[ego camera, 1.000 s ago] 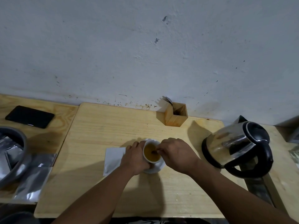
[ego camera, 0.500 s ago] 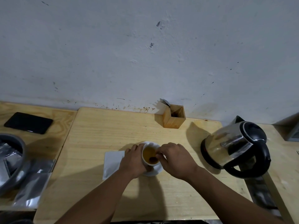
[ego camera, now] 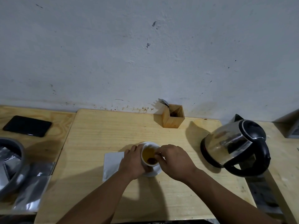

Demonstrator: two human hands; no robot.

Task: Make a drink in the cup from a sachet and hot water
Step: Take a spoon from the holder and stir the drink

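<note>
A white cup (ego camera: 149,156) of amber liquid stands on a white saucer (ego camera: 153,172) near the middle of the wooden table. A dark lump lies in the liquid at the near side. My left hand (ego camera: 133,162) wraps around the cup's left side. My right hand (ego camera: 175,161) is at the cup's right rim with fingers pinched on a small thing that dips into the drink; it looks like a spoon, mostly hidden. A white sachet (ego camera: 112,164) lies flat just left of the cup. The steel kettle (ego camera: 234,144) with black lid and handle stands at the right.
A wooden holder (ego camera: 172,117) with cutlery stands by the wall behind the cup. At the left lie a black phone (ego camera: 27,126), a grey bowl (ego camera: 19,173) with silver packets, and more silver packets (ego camera: 34,189) beside it. The table's front edge is close below.
The camera tilted up slightly. My right hand shifted a little around the cup's rim, and the dark lump now sits at the cup's near side. My left hand kept its hold.
</note>
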